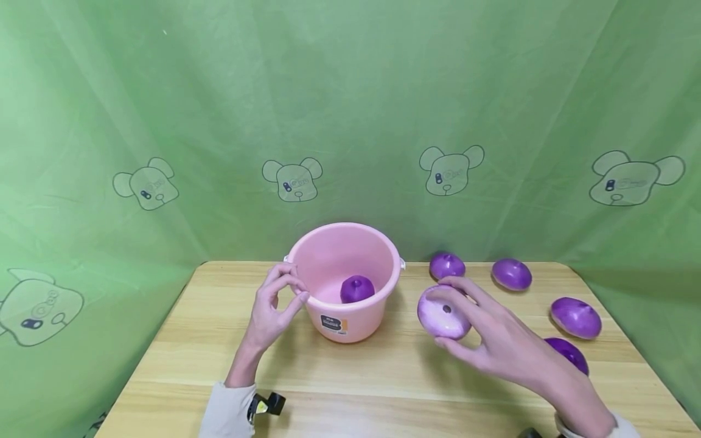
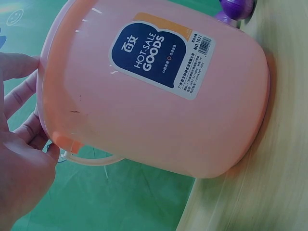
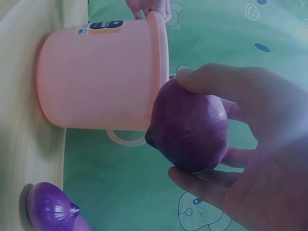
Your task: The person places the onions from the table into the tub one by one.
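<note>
A pink bucket (image 1: 350,322) stands on the wooden table, with one purple onion (image 1: 358,289) lying inside it. My left hand (image 1: 276,304) pinches the bucket's rim on its left side; in the left wrist view the fingers (image 2: 21,96) bend over that edge. To the right of the bucket, my right hand (image 1: 487,331) grips another purple onion (image 1: 445,313) between thumb and fingers, held above the table. In the right wrist view this held onion (image 3: 190,127) has its pointed tip facing the bucket.
Several more purple onions lie on the table's right part: one at the back (image 1: 447,266), one beside it (image 1: 512,274), one farther right (image 1: 576,317), and one partly hidden behind my right wrist (image 1: 572,354). A green curtain (image 1: 350,109) hangs behind the table.
</note>
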### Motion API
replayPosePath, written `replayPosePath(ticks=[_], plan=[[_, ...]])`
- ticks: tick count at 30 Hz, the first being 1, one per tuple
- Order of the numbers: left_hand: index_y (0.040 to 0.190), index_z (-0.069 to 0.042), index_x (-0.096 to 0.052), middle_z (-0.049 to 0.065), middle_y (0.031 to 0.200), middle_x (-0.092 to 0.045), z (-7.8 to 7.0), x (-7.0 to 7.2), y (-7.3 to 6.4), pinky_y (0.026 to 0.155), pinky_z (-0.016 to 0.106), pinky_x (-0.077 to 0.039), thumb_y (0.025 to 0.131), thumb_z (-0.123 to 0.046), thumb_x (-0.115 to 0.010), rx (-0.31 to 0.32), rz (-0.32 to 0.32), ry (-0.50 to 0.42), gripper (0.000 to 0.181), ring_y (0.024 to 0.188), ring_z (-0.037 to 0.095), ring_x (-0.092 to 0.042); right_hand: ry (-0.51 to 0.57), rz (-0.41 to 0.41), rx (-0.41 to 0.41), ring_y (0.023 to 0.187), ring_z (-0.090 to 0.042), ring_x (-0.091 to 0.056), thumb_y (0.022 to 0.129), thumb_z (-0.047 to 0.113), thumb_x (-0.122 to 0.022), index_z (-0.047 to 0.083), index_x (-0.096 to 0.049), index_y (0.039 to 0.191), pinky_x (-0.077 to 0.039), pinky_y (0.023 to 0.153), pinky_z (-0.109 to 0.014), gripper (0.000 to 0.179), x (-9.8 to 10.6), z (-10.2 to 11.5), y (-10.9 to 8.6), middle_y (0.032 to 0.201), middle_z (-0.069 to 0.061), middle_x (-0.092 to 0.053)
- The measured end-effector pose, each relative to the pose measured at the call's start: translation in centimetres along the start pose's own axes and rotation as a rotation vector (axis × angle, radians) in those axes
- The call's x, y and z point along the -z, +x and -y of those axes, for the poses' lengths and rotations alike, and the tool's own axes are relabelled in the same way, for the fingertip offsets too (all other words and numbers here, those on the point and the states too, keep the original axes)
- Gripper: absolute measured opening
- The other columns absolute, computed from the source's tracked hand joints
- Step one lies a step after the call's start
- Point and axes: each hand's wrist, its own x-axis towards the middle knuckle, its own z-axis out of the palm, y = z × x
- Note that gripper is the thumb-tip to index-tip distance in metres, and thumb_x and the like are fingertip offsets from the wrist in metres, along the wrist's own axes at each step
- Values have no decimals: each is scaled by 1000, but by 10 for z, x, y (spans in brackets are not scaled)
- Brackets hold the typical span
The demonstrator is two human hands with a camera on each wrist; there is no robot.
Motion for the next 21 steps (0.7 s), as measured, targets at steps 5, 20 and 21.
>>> replayPosePath(ticks=[5,20,21], plan=[[88,-3,-67,25,108,-54,-1,0,0,121,47,-29,85,9,-72,-1,0,10,13,118,29,-49,12,-2,3,123,-22,-57,79,30,-86,24,-57,140,-58,92,-46,68,1,2,5,143,-3,-52],[89,-4,-68,24,109,-55,-1,0,0,119,49,-31,85,10,-72,-5,0,3,15,116,44,-47,51,-2,-9,123,-18,-55,82,32,-85,27,-56,140,-55,92,-41,65,5,13,27,144,2,-50],[89,-4,-68,24,109,-55,-1,0,0,119,48,-31,85,9,-73,-3,0,3,15,117,46,-46,52,-1,-9,123,-17,-55,82,32,-85,28,-56,140,-55,92,-41,65,5,13,29,144,2,-50]])
